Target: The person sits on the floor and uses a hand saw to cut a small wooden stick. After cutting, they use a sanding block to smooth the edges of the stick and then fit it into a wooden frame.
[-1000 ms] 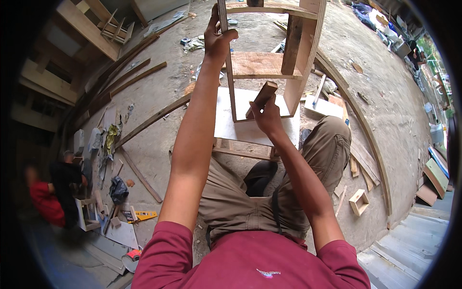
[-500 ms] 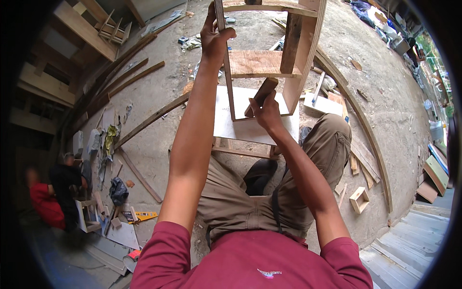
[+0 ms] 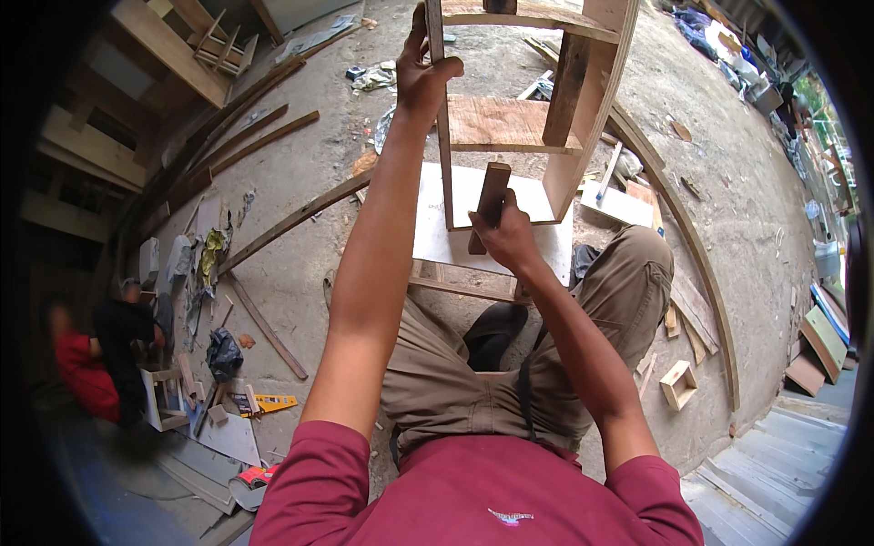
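Note:
A tall wooden shelf frame [image 3: 510,124] with cross boards stands on a white-topped low stand [image 3: 537,247] in front of my knees. Its upper end runs out of the picture. My left hand [image 3: 424,80] is closed round the frame's left side board, thumb on the near edge. Low in the frame's opening, my right hand [image 3: 510,235] grips a dark, flat wooden block [image 3: 492,193], which stands nearly upright close to the frame's lower end. Whether the block touches the frame I cannot tell.
Long timber strips [image 3: 678,187] lie on the concrete floor at both sides. A small open wooden box [image 3: 678,385] sits to the right. At the lower left are a yellow-handled saw [image 3: 276,402] and a person in red [image 3: 84,373]. Scraps lie around the stand.
The wooden block in my right hand has swung from a rightward slant to nearly upright and moved slightly down. The view has shifted a little; my left hand keeps its hold on the frame.

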The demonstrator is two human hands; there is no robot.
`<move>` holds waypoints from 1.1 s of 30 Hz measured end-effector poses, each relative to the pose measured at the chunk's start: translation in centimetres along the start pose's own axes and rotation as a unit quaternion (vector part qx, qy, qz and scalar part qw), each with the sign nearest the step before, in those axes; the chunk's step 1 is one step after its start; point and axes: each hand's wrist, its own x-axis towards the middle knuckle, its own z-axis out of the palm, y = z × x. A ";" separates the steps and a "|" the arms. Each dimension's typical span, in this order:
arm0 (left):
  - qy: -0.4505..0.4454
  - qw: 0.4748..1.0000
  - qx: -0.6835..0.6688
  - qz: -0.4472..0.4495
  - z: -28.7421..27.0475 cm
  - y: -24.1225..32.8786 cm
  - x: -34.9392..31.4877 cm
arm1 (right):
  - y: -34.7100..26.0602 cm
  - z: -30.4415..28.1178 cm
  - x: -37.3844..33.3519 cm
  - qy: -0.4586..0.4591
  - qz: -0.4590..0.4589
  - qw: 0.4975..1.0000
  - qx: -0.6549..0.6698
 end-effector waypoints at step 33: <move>-0.001 1.000 -0.003 0.024 1.0 1.6 -1.5 | 1.1 1.1 3.1 -0.076 -0.053 0.996 -0.002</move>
